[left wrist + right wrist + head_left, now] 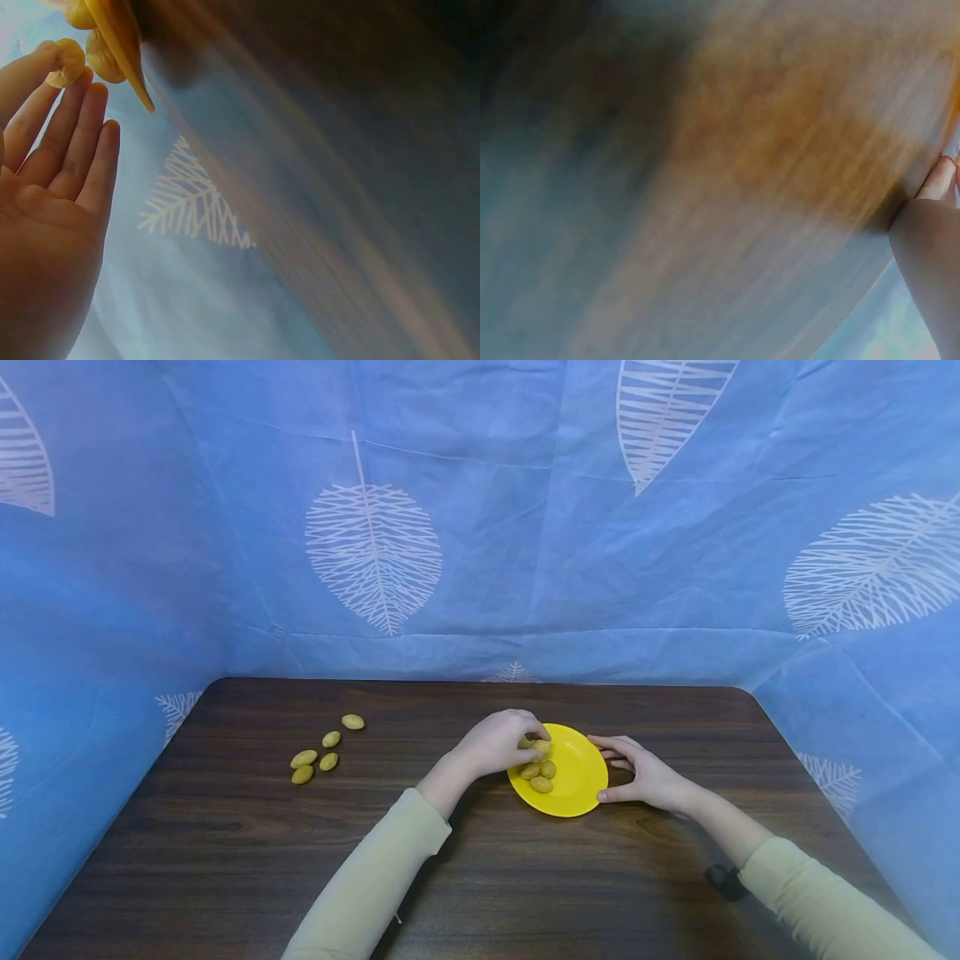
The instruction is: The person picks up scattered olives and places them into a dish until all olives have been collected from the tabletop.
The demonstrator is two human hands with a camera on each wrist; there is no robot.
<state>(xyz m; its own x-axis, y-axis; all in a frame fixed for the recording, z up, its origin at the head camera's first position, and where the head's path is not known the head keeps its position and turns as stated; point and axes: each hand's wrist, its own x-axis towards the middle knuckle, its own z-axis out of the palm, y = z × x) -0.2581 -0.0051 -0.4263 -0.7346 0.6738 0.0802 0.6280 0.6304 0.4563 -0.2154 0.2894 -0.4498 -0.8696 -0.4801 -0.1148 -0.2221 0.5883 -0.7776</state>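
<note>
A yellow plate lies on the table, with several small yellow-brown oval pieces, like nuts or dried fruits, on its left half. Over the plate's left side, my left hand pinches one such oval piece between thumb and fingertips; its wrinkled skin shows in the left wrist view. The other fingers of that hand stretch out close to the plate's edge. My right hand holds the plate at its right rim, thumb on the near side and fingers on the far side. The right wrist view catches only a little of this hand.
Several more oval pieces lie loose on the left part of the dark wooden table. Blue cloth with white leaf prints hangs behind and at both sides. A small dark object is by the right sleeve.
</note>
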